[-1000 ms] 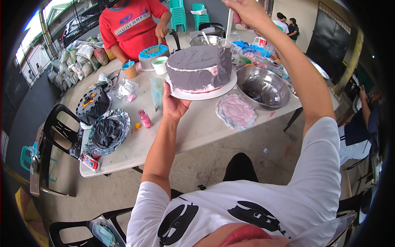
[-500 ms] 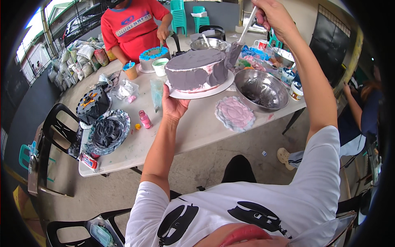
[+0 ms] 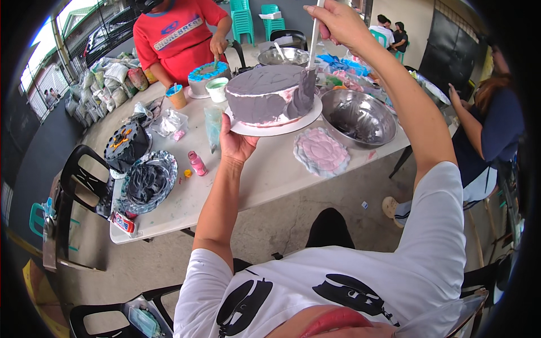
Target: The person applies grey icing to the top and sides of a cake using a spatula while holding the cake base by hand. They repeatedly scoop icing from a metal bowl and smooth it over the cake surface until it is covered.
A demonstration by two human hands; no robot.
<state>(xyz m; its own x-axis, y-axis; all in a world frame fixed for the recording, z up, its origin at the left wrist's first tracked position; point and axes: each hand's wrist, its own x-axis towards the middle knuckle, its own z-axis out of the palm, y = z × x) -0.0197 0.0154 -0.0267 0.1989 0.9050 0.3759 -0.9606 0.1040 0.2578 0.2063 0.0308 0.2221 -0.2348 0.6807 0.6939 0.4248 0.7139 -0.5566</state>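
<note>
A round cake (image 3: 265,96) covered in grey frosting rests on a white cake board (image 3: 276,130), raised above the table. My left hand (image 3: 238,144) holds the board from beneath, with the thumb up at its near left edge. Pinched in my right hand (image 3: 339,25) is a white-handled spatula (image 3: 314,49), pointing down. Its lower end meets the cake's right side, where the blade blends with the grey frosting. Pinkish-white patches show through on the cake's front right side. A metal bowl (image 3: 384,115) smeared with grey frosting stands right of the cake.
On the table (image 3: 265,183) lie a pink quilted mat (image 3: 321,152), a piping bag (image 3: 213,127), a pink bottle (image 3: 197,163) and a bowl of black frosting (image 3: 147,181). A black cake (image 3: 125,147) stands left. Across, a person in red (image 3: 180,39) works on a blue-trimmed cake (image 3: 209,76).
My right hand has moved left with the spatula, which is now more upright; its frosting-laden blade has come against the cake's right side. A person at the right has come further into view.
</note>
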